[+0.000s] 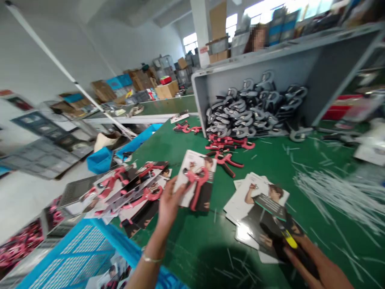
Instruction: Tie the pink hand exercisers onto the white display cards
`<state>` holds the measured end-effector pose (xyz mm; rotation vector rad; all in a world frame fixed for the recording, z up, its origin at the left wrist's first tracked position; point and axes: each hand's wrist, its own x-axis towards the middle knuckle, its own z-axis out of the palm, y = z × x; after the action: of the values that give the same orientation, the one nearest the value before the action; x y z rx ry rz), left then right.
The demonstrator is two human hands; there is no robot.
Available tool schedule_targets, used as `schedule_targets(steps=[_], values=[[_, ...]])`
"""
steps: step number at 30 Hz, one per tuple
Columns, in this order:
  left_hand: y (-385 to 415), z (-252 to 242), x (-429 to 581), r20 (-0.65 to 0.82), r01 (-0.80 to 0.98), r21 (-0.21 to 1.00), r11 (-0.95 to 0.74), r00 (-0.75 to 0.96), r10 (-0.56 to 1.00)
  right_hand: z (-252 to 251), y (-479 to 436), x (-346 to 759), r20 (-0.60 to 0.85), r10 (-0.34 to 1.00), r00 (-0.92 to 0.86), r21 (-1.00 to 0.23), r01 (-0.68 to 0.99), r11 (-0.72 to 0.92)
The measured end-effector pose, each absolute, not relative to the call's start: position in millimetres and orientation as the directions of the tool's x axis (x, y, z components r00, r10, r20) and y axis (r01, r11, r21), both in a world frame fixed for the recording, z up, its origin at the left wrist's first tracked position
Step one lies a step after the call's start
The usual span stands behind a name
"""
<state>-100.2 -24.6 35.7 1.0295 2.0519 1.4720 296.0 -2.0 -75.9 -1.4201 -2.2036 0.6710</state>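
Note:
My left hand (170, 198) is closed on the left edge of a printed card (184, 192). A pink hand grip strengthener (197, 186) lies against the card's front. My right hand (323, 263) wraps round a black-and-yellow handled tool (290, 239); its blurred tip does not show the exact kind. That tool is over a stack of printed cards (240, 202) on the green table. Left of my left hand, several cards with pink hand grips (147, 194) lie in an overlapping pile. More pink-and-black hand grips (225, 158) lie beyond the held card.
A grey bin (319, 76) on its side holds many grey-and-black hand grips (240, 112). Thin white plastic strips (333, 192) are scattered on the right of the green table (192, 245). A blue basket (81, 249) stands at lower left. Behind the bin is a person (251, 42).

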Motion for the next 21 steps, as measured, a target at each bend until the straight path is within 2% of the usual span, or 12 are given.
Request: schedule_targets(steps=[1,3,5,6,8,10,12,14,18,21], values=[[-34.7,41.7,-119.8,0.191,0.490,0.843,0.221,-0.656,0.730,-73.3,1.7,308.8,0.106,0.927,-0.359,-0.557,0.751,0.355],[-52.3,50.2,-146.8,0.426,0.768,0.579,0.273,-0.570,0.702,-68.1,4.9,331.6,0.112,0.944,-0.312,-0.435,0.838,0.329],[-64.5,54.3,-152.1,0.596,0.877,0.362,0.315,-0.478,0.645,-62.5,3.6,347.7,0.107,0.961,-0.253,-0.320,0.907,0.275],[-67.6,54.2,-146.5,0.635,0.888,0.336,0.312,-0.459,0.622,-59.1,2.9,352.7,0.111,0.967,-0.230,-0.285,0.925,0.253],[-64.7,47.6,-122.6,0.638,0.884,0.405,0.231,-0.455,0.622,-50.8,5.2,356.9,0.131,0.967,-0.218,-0.265,0.932,0.246],[-48.7,31.7,-89.3,0.502,0.833,0.543,0.104,-0.421,0.755,-41.1,16.8,355.7,0.165,0.955,-0.247,-0.288,0.914,0.286],[-22.9,9.7,-55.2,0.284,0.756,0.654,0.017,-0.266,0.921,-32.8,38.4,351.9,0.175,0.943,-0.282,-0.324,0.888,0.325],[5.6,-12.4,-26.4,0.175,0.750,0.661,-0.016,-0.133,0.976,-28.5,65.9,347.4,0.131,0.951,-0.280,-0.340,0.888,0.309],[45.3,-40.8,3.0,-0.101,0.718,0.680,0.148,-0.108,0.989,-33.5,114.9,338.0,0.024,0.984,-0.179,-0.269,0.946,0.179],[51.6,-47.2,5.6,-0.284,0.502,0.816,0.287,-0.085,0.955,-42.1,135.8,332.7,-0.008,0.991,-0.134,-0.222,0.967,0.129]])
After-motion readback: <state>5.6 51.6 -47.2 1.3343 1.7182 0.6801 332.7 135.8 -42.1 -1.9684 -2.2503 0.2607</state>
